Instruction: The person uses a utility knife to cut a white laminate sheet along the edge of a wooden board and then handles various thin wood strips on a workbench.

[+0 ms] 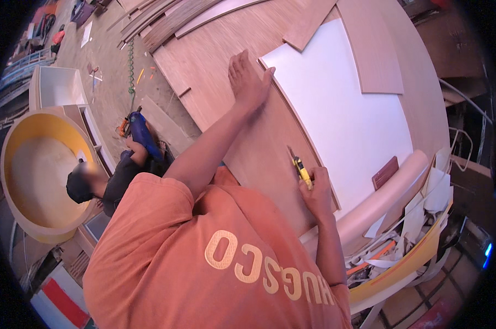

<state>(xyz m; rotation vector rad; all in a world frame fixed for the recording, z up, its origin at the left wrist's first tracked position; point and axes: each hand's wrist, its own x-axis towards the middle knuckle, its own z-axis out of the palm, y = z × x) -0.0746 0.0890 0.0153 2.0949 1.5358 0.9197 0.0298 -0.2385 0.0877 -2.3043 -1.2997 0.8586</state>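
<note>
Carefully poised, a person in an orange T-shirt [165,247] leans over a wood-grain sheet [259,159] beside a white panel [341,109], a yellow utility knife [301,171] at the ready. The left hand [249,82] lies flattened near the sheet's far end, fingers extended and thumb out toward the edge, gripping nothing. The right hand [316,192] curls its fingers around the knife's handle, the blade pointing forward and left over the sheet, short of the long edge beside the panel; whether the tip touches the surface cannot be told. Good cutting here would likely call for firm, flat pressure from the left hand, with its thumb kept out of the blade's path, and a low, steady stroke guided by the straight edge, light enough to spare the white face. Keeping the loose brown boards [371,55] and the dark red-brown block [385,172] away from the line would also help. Nearer the person's right side rests a pinkish-brown roll [393,192], with a heap of offcuts [388,255] beyond; at left, a co-worker in a dark cap [79,185] crouches.
</note>
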